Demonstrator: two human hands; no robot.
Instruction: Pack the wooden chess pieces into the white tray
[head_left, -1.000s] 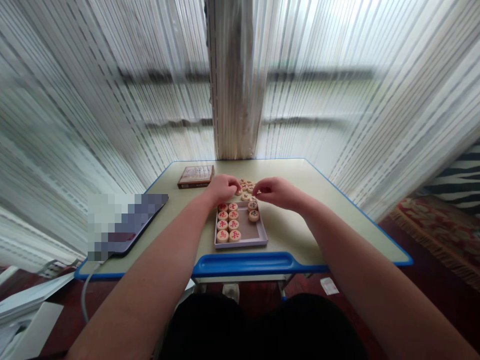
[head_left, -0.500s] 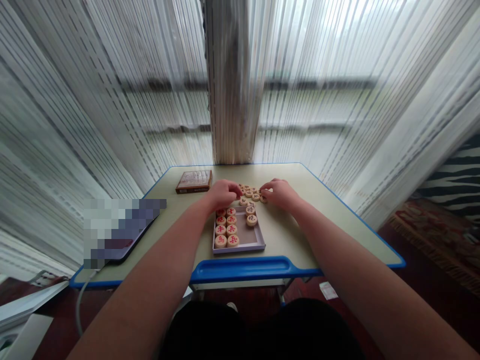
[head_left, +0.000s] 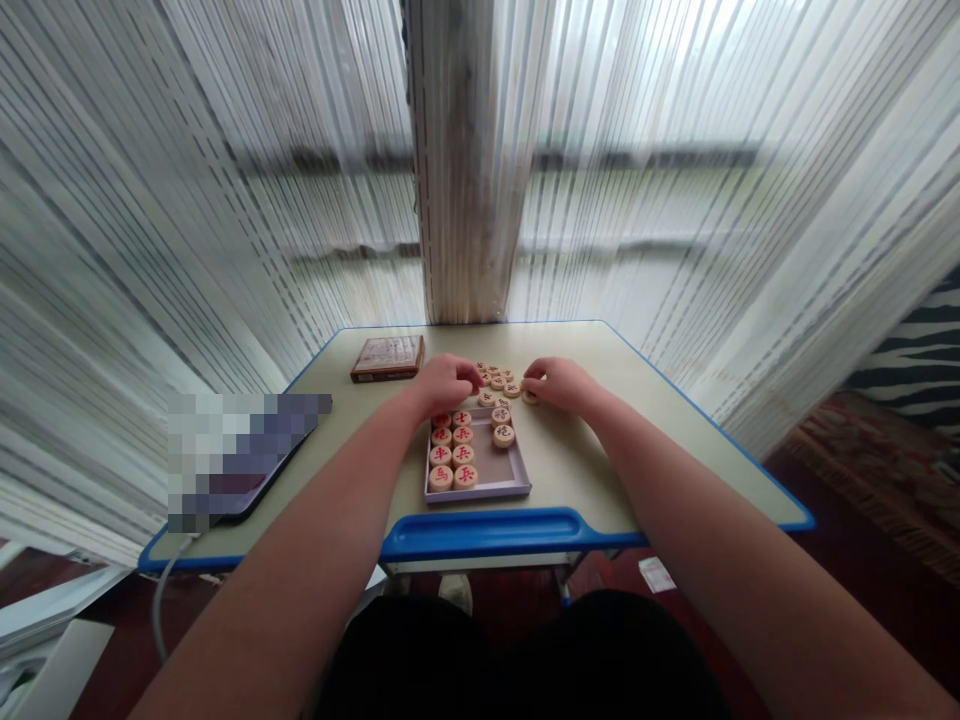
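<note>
A shallow white box tray (head_left: 491,492) lies near the table's front edge. Red-marked Chinese chess pieces (head_left: 464,455) stand in two columns on its left side, and black-marked pieces (head_left: 503,436) sit at its upper right. Beyond the tray is a loose cluster of black-marked pieces (head_left: 497,382) on the table. My left hand (head_left: 448,383) is closed, its curled fingertips at the cluster's left side; what they hold, if anything, is hidden. My right hand (head_left: 561,385) pinches a Chinese chess piece (head_left: 530,398) at the cluster's right, partly covered by the fingers.
A flat brown box (head_left: 388,358) rests at the table's back left. On the left edge lies a blurred-out device (head_left: 262,460) with a cable. A blue pencil groove (head_left: 484,532) runs along the front edge. Curtains (head_left: 472,200) hang behind the table.
My right hand has shifted the piece at its fingertips slightly right, away from the cluster. My left hand has barely moved. The view has tilted slightly.
</note>
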